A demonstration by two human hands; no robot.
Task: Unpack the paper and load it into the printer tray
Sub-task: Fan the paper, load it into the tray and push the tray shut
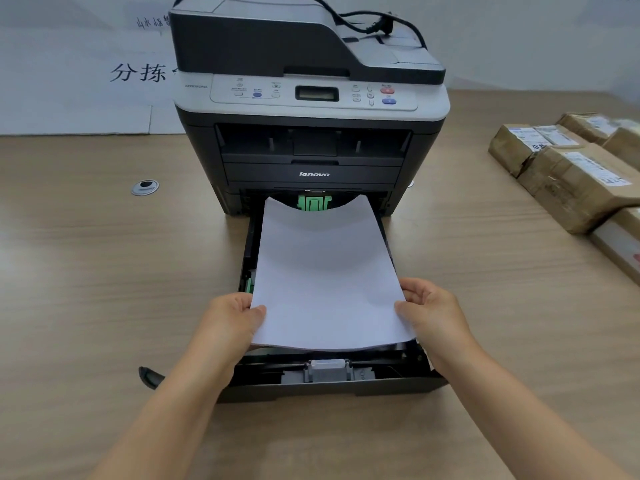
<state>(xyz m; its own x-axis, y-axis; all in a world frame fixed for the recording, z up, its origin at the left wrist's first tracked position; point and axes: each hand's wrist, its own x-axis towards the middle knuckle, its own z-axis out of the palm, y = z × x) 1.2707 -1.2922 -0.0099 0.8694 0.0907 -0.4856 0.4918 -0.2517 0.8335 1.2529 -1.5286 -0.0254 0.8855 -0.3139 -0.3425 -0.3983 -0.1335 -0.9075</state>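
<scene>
Paper [325, 271], smooth, white, bowed between hands

Wood-grain desk [86, 258] against a white wall [69, 46] bearing printed characters.

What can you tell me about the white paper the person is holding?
The paper is a thin stack of plain white sheets with nothing printed on top. It is bowed, not flat: the sides curl up and the middle sags. The left hand and right hand pinch its near corners. It hangs over the pulled-out black tray, its far edge reaching the printer opening by a green part.
</scene>
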